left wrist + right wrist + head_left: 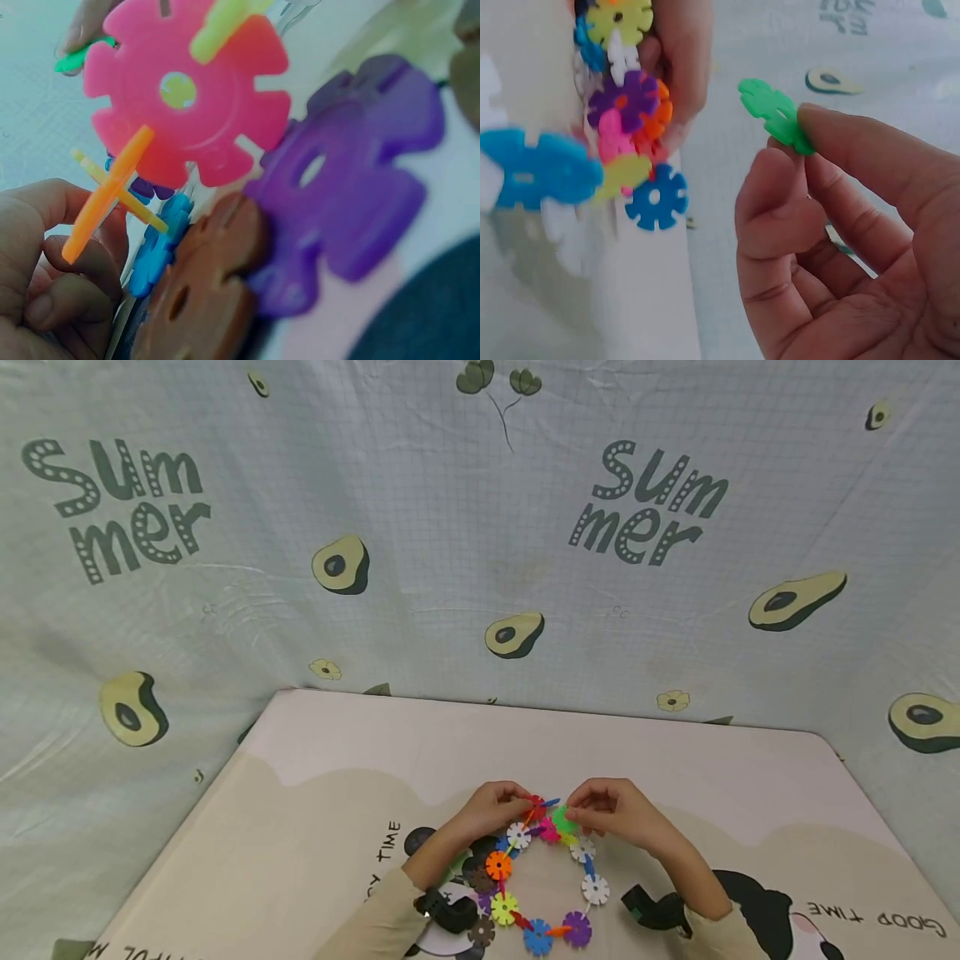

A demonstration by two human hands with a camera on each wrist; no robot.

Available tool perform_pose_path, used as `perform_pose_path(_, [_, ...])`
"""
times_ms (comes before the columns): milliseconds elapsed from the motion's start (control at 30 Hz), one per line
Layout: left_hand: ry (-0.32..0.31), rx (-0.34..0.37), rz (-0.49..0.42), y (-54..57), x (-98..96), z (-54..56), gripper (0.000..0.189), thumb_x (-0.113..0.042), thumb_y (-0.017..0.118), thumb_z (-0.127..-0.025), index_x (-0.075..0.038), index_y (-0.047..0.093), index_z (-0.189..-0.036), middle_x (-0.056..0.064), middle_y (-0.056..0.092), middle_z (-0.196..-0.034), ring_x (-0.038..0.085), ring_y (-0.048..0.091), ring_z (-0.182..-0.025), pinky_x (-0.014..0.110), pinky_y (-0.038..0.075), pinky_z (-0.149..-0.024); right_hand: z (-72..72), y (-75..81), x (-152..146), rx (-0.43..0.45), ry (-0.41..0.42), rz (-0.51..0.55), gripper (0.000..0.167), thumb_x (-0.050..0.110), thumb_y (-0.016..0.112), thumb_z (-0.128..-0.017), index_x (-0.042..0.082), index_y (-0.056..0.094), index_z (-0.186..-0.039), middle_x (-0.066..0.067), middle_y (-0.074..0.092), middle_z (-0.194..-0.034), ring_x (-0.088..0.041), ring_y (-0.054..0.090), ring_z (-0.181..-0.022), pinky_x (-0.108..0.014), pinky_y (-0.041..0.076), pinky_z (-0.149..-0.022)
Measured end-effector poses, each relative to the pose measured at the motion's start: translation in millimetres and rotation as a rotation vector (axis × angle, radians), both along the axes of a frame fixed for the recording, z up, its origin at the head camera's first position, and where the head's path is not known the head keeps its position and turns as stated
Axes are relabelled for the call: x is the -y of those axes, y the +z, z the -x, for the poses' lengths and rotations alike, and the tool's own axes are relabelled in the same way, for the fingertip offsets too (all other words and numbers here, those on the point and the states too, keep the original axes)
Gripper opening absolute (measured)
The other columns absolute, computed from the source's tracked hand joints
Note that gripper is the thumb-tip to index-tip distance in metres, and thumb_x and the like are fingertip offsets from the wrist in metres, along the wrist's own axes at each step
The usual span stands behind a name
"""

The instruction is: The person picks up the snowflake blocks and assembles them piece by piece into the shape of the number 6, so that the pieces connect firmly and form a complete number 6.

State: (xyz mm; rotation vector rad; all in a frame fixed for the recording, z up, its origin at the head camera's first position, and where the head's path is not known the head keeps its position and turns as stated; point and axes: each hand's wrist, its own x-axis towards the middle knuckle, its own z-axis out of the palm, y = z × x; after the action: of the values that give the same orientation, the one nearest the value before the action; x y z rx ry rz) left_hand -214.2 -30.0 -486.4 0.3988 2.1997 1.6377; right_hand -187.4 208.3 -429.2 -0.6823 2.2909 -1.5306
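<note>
Slotted plastic snowflake discs in many colours are joined edge to edge into a ring [537,937] above the table. My left hand [491,810] grips the ring at its far side, fingertips on a red disc [536,807]. Between thumb and fingertips, my right hand [615,810] pinches a bright green disc [564,819], held apart from the others in the right wrist view. Close to it are a pink disc [225,90] and a blue disc [657,196]. The left wrist view shows curled left fingers [75,289], partly behind an orange disc seen edge-on.
Below the left forearm, loose brown discs [482,931] and other discs lie on the table over a printed panda. The pale table mat [300,860] reaches back to a hanging cloth [435,527] printed with avocados. Dark camera straps [446,910] circle both wrists.
</note>
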Motion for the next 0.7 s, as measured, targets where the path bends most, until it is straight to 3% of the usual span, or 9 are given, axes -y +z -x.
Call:
perform_pose_path(133, [-0.012, 0.001, 0.001, -0.5, 0.5, 0.3, 0.022, -0.019, 0.063, -0.094, 0.002, 0.068, -0.101, 0.000, 0.060, -0.076, 0.011, 0.050, -0.064, 0.020, 0.043, -0.058, 3.6, -2.0, -7, 0.022, -0.077, -0.010, 0.017, 0.012, 0.066, -0.093, -0.004, 0.066, -0.100, -0.015, 0.064, -0.078, -0.025, 0.056, -0.059, -0.028, 0.049, -0.054])
perform_pose_path(400, [-0.026, -0.005, 0.015, 0.8, 0.1, -0.3, 0.024, -0.022, 0.065, -0.094, 0.001, 0.068, -0.099, 0.000, 0.058, -0.073, 0.011, 0.049, -0.062, 0.021, 0.042, -0.057, 8.7, -9.6, -15, 0.049, -0.102, 0.006, 0.021, 0.015, 0.065, -0.094, -0.004, 0.065, -0.103, -0.009, 0.062, -0.075, -0.021, 0.056, -0.061, -0.031, 0.049, -0.058])
perform_pose_path(700, [-0.024, -0.008, 0.037, -0.4, 0.3, 0.7, 0.026, -0.023, 0.064, -0.095, 0.001, 0.071, -0.092, -0.002, 0.055, -0.070, 0.010, 0.046, -0.061, 0.019, 0.037, -0.055, 13.8, -19.8, -21, 0.117, -0.171, 0.024, 0.026, 0.017, 0.066, -0.094, -0.007, 0.064, -0.105, -0.012, 0.062, -0.079, -0.017, 0.056, -0.064, -0.029, 0.049, -0.059])
